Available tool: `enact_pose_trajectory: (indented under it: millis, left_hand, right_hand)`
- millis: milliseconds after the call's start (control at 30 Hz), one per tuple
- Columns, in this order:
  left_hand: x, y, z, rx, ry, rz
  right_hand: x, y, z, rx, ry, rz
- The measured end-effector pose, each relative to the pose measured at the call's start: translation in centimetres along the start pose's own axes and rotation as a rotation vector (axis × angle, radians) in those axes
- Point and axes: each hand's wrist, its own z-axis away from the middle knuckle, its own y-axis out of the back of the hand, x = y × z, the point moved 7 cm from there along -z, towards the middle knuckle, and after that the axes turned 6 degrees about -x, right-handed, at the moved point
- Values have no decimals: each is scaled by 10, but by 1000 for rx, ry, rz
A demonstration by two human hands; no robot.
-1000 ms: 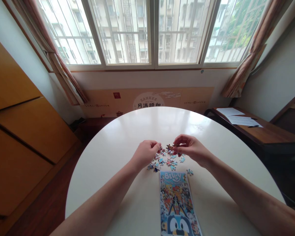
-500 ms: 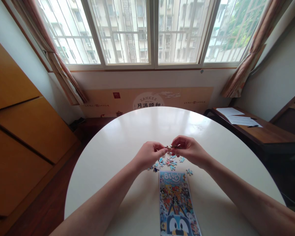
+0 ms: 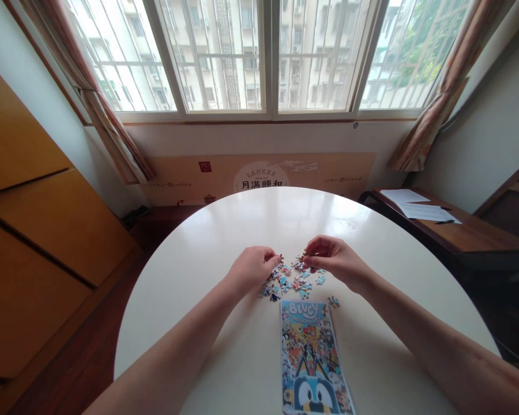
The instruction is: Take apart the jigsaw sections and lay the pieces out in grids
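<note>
My left hand (image 3: 257, 264) is closed, with thumb and forefinger pinching a small jigsaw piece (image 3: 281, 257). Across a short gap, my right hand (image 3: 334, 257) is closed too, its fingertips on another jigsaw piece (image 3: 303, 256) that they partly hide. Beneath and between both hands lies a loose heap of small jigsaw pieces (image 3: 303, 285), mostly blue with some red and white. One piece group (image 3: 333, 301) lies apart, to the right of the heap. Nearer to me is a flat, colourful Bluey picture sheet (image 3: 311, 357), with a blue cartoon dog on its lower part.
Everything rests on a round white table (image 3: 177, 276). To the right is a low wooden table (image 3: 480, 233) with paper sheets (image 3: 428, 212) and dark pens. An orange wooden cabinet (image 3: 47, 242) stands left, and barred windows (image 3: 225, 57) are ahead.
My hands were together over the heap and have moved apart. The left went left with its piece, the right slightly right, so more of the heap shows between them.
</note>
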Motion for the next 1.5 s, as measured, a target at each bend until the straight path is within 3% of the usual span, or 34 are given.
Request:
enact_pose_trajectory:
  millis: [133,233,467,700,933,1067,1200,1300,1500]
  left_hand:
    - [7,-7,1,10,-44,-278]
    - [8,-8,0,45,-45,-355]
    - [6,-13,-5,-25,-110,-349]
    - [6,-4,-4,92,-64,-391]
    - [7,-12,-7,-3,-134,-381]
    - [8,-3,-4,79,-81,-428]
    - [20,7,3,172,-153,-198]
    - [28,1,7,73,-207,63]
    - [26,-14,6,-36,-128,325]
  right_hand:
    - [1,-9,1,-47,-6,0]
    - [3,-9,1,-31,-12,19]
    - [2,-8,0,-9,-1,20]
    - [0,-8,0,-13,0,27]
    - [2,-7,-1,-9,-9,36]
    - [2,-7,-1,-9,-11,54]
    - [1,-11,1,-46,-3,76]
    - [1,-17,2,-105,25,84]
    - [1,-22,4,-138,75,115]
